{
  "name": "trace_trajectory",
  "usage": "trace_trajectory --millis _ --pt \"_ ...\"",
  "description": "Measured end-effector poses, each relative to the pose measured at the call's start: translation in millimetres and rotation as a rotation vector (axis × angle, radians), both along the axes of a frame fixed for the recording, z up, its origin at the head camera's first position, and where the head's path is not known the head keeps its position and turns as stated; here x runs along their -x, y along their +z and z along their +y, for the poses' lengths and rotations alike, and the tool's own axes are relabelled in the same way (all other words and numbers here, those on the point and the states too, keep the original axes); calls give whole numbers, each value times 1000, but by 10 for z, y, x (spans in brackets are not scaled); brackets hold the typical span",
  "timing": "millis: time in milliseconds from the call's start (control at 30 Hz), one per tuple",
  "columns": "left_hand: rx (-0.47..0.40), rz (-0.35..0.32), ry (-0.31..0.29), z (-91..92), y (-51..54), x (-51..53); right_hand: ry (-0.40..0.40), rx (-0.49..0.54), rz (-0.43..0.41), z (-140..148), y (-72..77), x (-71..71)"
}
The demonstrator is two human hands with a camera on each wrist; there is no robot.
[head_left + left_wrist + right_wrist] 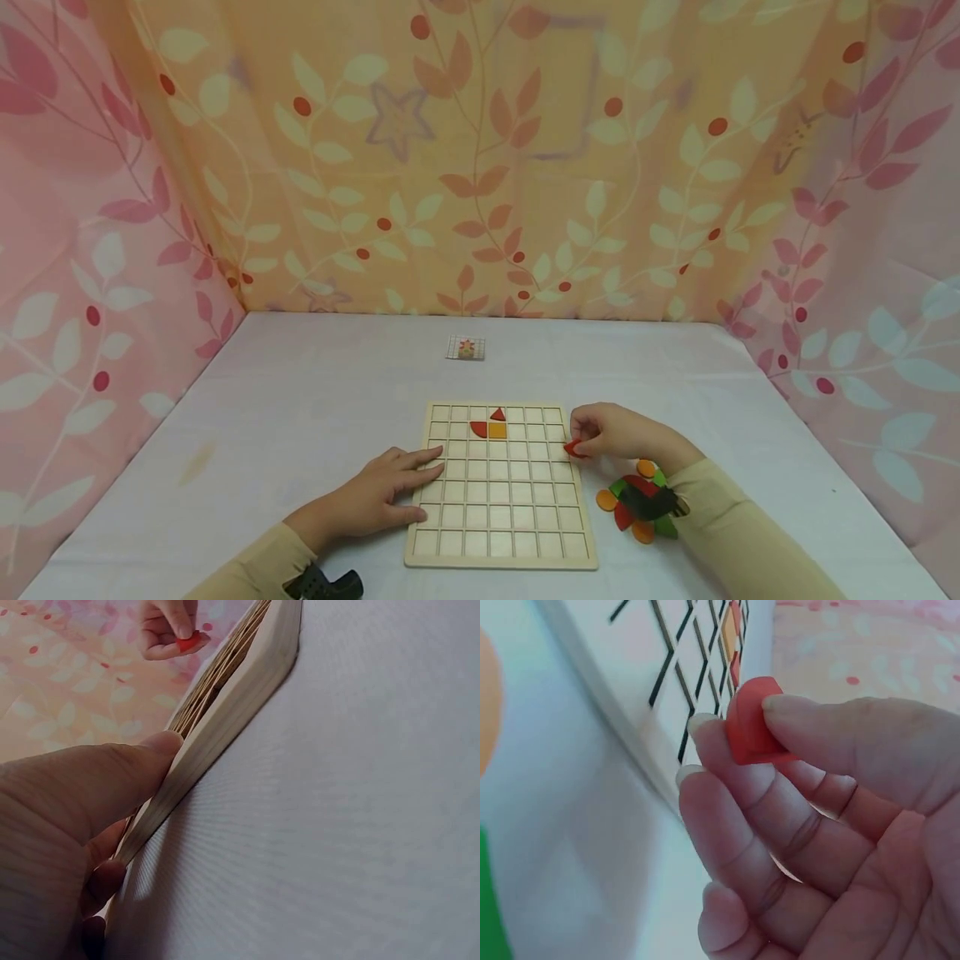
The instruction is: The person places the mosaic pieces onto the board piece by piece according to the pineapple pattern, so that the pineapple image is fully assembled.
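A wooden grid board (pixel 498 493) lies on the table, with a red triangle (pixel 498 414), a red quarter-round piece (pixel 479 429) and an orange square (pixel 497 430) near its top. The left hand (pixel 378 490) rests on the board's left edge, fingers spread and fairly straight; in the left wrist view its thumb touches the rim. At the board's right edge the right hand (pixel 618 433) pinches a red piece (pixel 754 724) with a curved side between thumb and fingers. That piece appears just beside the board's edge in the head view.
Red, green and orange pieces (pixel 624 515) lie in a pile right of the board, partly hidden under the right wrist. A small card (pixel 467 347) with a printed grid picture lies beyond the board. Patterned cloth hangs around the table's back and sides.
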State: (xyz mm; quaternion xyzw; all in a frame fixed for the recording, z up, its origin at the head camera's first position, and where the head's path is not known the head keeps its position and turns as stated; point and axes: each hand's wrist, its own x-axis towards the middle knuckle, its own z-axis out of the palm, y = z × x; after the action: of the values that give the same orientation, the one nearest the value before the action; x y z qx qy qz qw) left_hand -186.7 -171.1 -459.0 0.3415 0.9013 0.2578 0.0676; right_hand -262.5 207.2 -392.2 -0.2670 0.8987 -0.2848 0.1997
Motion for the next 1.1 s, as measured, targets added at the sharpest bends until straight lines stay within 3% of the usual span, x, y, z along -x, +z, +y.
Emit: trace_trajectory --millis 467,767,1100 --pt "4 -10 0 7 13 -4 -24 64 -11 -321 -12 175" --pt "1 -1 -4 -5 -6 1 -100 93 -19 -546 -137 337" --pt "3 -9 0 -1 -16 10 -145 46 -8 -743 -195 409"
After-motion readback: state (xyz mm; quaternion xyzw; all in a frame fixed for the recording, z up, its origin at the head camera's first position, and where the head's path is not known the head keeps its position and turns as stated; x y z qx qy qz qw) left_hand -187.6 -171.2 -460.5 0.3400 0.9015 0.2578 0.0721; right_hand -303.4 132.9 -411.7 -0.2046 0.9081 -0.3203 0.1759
